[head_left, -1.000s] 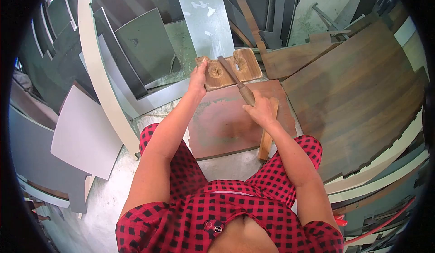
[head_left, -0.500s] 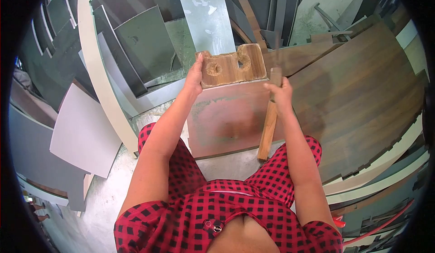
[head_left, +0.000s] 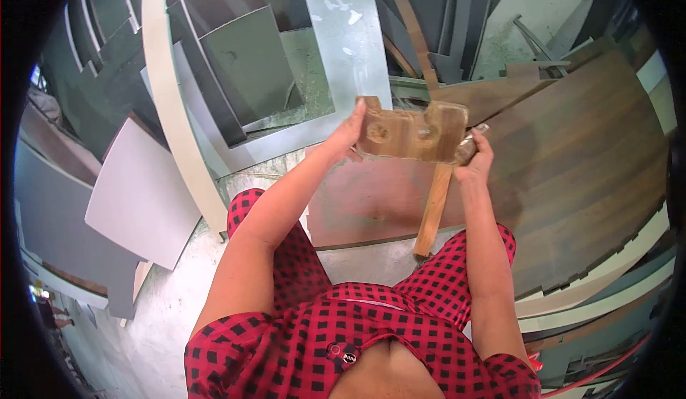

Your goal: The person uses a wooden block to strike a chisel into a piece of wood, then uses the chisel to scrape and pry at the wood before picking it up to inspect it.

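A worn brown wooden block point(head_left: 404, 136) with a round hollow and a deep notch is off the board, its left end gripped by my left hand point(head_left: 348, 131). My right hand point(head_left: 477, 157) is closed by the block's right end, around a blurred thing with a shiny part that I cannot make out. Below both hands lies a reddish-brown board point(head_left: 371, 206). A light wooden stick point(head_left: 433, 213) slants across the board's right part, its upper end hidden behind the block.
A large dark wood panel point(head_left: 572, 177) spreads to the right. On the left are a curved cream strip point(head_left: 171, 106) and a pale panel point(head_left: 139, 191). A grey-white metal-like board point(head_left: 343, 34) stands ahead, with dark sheets around it.
The block has moved right and been lifted off the board by my left hand. My right hand has shifted right and slightly down. The whole view has shifted a little.
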### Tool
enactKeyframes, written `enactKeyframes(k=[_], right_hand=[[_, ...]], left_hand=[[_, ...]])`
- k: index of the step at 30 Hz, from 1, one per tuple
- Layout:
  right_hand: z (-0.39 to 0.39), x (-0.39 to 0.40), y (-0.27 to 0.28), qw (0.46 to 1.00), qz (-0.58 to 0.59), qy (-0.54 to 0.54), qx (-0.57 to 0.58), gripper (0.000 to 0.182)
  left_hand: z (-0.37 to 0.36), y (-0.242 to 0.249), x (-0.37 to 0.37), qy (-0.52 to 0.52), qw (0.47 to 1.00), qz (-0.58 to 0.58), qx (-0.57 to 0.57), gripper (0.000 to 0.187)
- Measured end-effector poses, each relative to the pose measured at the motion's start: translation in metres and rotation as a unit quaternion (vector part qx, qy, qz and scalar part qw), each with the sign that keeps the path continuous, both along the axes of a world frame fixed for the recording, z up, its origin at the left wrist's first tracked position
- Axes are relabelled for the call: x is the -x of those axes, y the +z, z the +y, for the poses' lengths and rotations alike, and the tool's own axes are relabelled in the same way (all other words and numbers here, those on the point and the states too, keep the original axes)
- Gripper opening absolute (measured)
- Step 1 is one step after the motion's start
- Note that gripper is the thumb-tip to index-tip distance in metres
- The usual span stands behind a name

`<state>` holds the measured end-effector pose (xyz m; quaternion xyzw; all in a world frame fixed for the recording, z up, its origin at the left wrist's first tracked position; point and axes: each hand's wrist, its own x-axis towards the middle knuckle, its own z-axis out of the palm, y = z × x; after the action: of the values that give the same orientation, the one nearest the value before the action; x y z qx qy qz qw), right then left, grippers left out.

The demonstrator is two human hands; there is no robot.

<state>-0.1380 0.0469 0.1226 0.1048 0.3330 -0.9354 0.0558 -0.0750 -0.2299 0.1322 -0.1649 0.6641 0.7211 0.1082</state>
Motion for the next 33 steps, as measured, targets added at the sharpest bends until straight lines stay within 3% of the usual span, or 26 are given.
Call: enactKeyframes(k=[1,5,7,8,10,11,13,17,19,23,25,26,27,28,29,31,33], right_hand=[[0.002,0.0,0.002,1.0,-0.001,-0.017,0.021,0.011],[0.011,-0.002,0.01,1.0,0.003,-0.016,-0.003,0.009],[0.016,0.002,0.012,1.0,0.026,-0.002,0.015,0.009],[0.018,0.004,0.013,0.999,0.039,0.0,0.008,0.009],[0.018,0.005,0.018,0.998,0.047,0.0,0.029,0.008],[0.019,0.006,0.019,0.997,0.054,-0.003,0.049,0.008],[0.021,0.008,0.014,0.997,0.055,-0.004,0.048,0.008],[0.026,0.011,0.01,0.996,0.079,0.021,0.04,0.008],[0.03,0.015,0.006,0.995,0.094,0.014,0.03,0.009],[0.018,0.001,0.013,0.995,0.089,0.035,0.037,0.013],[0.014,-0.003,0.015,0.994,0.082,0.053,0.038,0.013],[0.015,0.002,0.009,0.995,0.077,0.063,-0.021,0.012],[0.016,0.005,0.007,0.992,0.072,0.072,-0.078,0.012],[0.003,-0.006,0.027,0.981,0.053,-0.015,-0.188,0.016],[0.005,-0.007,0.032,0.981,0.055,-0.017,-0.188,0.016],[0.009,-0.012,0.037,0.921,0.143,-0.053,-0.358,0.024],[0.006,-0.024,0.048,0.908,0.19,-0.041,-0.372,0.027]], left_hand=[[0.005,0.007,-0.006,-0.035,0.994,-0.101,-0.022,0.102],[0.011,-0.008,-0.006,-0.015,0.986,-0.129,-0.104,0.111],[0.007,-0.008,-0.007,-0.077,0.974,0.002,-0.213,0.11],[0.0,-0.009,-0.005,-0.073,0.975,0.002,-0.212,0.11],[-0.01,-0.007,-0.001,-0.093,0.942,0.018,-0.322,0.098],[-0.009,-0.008,0.0,-0.093,0.942,0.018,-0.321,0.098],[0.003,0.008,-0.009,-0.022,0.966,-0.014,-0.256,0.078],[0.009,-0.019,-0.025,-0.036,0.955,-0.012,-0.294,0.059],[0.008,-0.03,-0.035,-0.201,0.921,-0.033,-0.332,0.049],[0.012,-0.051,-0.038,-0.335,0.888,-0.118,-0.294,0.053],[0.012,-0.073,-0.033,-0.403,0.815,-0.142,-0.391,0.063],[0.011,-0.08,-0.032,-0.404,0.814,-0.141,-0.393,0.063],[0.009,-0.083,-0.032,-0.356,0.857,-0.134,-0.347,0.066],[0.01,-0.074,-0.033,-0.307,0.895,-0.125,-0.298,0.068],[0.014,-0.066,-0.034,-0.309,0.895,-0.124,-0.297,0.068],[0.033,-0.02,-0.048,-0.09,0.985,-0.078,-0.128,0.062],[0.023,-0.024,-0.04,-0.039,0.995,-0.045,-0.076,0.057]])
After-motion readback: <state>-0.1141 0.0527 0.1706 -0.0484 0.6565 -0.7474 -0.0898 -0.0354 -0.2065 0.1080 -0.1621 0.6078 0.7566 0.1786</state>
